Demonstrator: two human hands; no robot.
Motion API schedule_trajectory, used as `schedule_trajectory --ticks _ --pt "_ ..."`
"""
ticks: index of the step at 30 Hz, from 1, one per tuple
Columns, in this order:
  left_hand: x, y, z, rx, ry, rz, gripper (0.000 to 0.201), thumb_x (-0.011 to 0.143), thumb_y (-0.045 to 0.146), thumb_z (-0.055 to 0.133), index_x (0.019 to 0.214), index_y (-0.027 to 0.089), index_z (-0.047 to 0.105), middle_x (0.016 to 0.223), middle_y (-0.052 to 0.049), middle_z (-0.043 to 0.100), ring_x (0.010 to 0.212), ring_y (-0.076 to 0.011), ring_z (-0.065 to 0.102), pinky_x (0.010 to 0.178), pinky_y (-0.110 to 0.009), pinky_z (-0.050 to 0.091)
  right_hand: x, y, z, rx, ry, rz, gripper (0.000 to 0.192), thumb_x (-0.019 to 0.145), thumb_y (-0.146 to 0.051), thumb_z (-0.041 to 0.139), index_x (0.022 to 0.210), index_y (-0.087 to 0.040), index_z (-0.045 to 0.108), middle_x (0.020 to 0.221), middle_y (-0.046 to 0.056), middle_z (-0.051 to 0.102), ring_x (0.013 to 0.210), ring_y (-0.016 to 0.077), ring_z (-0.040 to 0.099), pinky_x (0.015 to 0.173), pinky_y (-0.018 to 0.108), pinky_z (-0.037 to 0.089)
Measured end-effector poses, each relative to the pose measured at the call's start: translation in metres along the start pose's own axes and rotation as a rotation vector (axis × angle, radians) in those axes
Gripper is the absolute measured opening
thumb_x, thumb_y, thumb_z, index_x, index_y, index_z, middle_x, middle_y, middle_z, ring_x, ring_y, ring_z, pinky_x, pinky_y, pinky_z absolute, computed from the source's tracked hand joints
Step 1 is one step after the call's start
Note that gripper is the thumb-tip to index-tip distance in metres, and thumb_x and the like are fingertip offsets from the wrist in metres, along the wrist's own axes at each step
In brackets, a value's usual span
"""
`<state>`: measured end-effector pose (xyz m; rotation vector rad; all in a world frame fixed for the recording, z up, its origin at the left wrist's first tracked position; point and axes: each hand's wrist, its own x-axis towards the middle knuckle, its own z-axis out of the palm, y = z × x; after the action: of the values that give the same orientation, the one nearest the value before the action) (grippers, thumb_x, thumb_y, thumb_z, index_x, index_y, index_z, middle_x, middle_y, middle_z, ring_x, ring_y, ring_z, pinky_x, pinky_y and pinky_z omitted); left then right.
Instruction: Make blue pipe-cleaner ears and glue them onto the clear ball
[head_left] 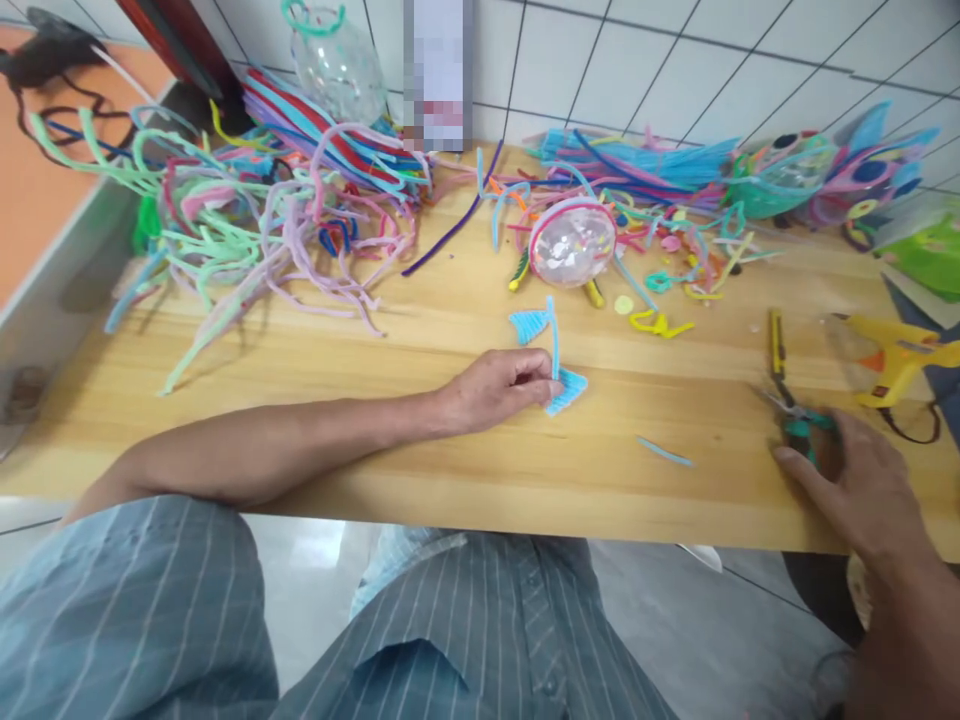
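Bare tabletop (360,400) runs open along the near edge between my left hand (499,388) and right hand (862,490); only a short blue offcut (664,452) lies there. At 11 o'clock a pipe-cleaner tangle (262,220) blocks passage. At 12, the clear ball (572,243) and scraps. At 3, the yellow glue gun (896,362) crowds the edge.

- Glue gun (896,365) at the counter's (300,400) right end
- Clear ball (572,243) mid-counter
- Pastel stem tangle (247,230) at left
- Yellow squiggle (658,323) just right of the ball
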<state>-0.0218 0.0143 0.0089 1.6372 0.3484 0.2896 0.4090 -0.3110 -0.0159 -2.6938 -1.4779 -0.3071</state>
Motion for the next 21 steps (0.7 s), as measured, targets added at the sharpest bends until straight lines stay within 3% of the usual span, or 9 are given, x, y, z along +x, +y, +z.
schedule_trajectory --ticks 3,8,11,16,21 --pt "0.001 -0.005 0.0 0.091 0.054 0.11 0.029 0.099 0.041 0.064 0.082 0.019 0.058 0.075 0.004 0.052 0.072 -0.0117 0.048 0.07 -0.027 0.039 0.001 -0.011 -0.006 -0.038 -0.08 0.061 0.081 0.09 -0.069 0.061 0.144 -0.009 0.066 0.132 0.032 0.071 0.129 0.0467 0.066 0.099 0.056 0.053" --pt "0.005 -0.01 -0.004 0.255 0.156 0.281 0.025 0.102 0.036 0.064 0.083 0.02 0.058 0.081 0.001 0.06 0.078 -0.014 0.055 0.079 -0.029 0.044 0.001 -0.027 -0.012 -0.101 -0.069 0.144 0.063 0.087 -0.063 0.064 0.129 -0.018 0.075 0.102 0.026 0.073 0.1 0.0453 0.068 0.077 0.057 0.05" --pt "0.007 -0.012 -0.005 0.291 0.17 0.316 0.026 0.103 0.037 0.063 0.084 0.02 0.058 0.082 0.0 0.061 0.079 -0.0148 0.056 0.08 -0.029 0.046 -0.006 -0.042 -0.015 -0.109 0.015 0.13 0.059 0.089 -0.061 0.059 0.127 -0.019 0.077 0.098 0.024 0.071 0.094 0.0442 0.065 0.071 0.055 0.047" --pt "0.007 -0.01 -0.004 0.245 0.176 0.218 0.025 0.103 0.038 0.063 0.086 0.02 0.057 0.075 0.004 0.056 0.071 -0.012 0.05 0.071 -0.026 0.04 -0.018 -0.087 -0.03 -0.058 0.205 -0.115 0.056 0.087 -0.06 0.065 0.127 -0.021 0.075 0.099 0.022 0.074 0.096 0.0436 0.068 0.078 0.056 0.052" --pt "0.005 -0.009 -0.003 0.296 0.187 0.161 0.025 0.102 0.034 0.064 0.085 0.02 0.054 0.073 0.006 0.055 0.067 -0.0102 0.048 0.067 -0.025 0.036 -0.022 -0.16 -0.057 0.008 0.192 -0.453 0.065 0.093 -0.048 0.074 0.152 -0.024 0.059 0.119 0.023 0.076 0.104 0.0411 0.074 0.091 0.054 0.058"
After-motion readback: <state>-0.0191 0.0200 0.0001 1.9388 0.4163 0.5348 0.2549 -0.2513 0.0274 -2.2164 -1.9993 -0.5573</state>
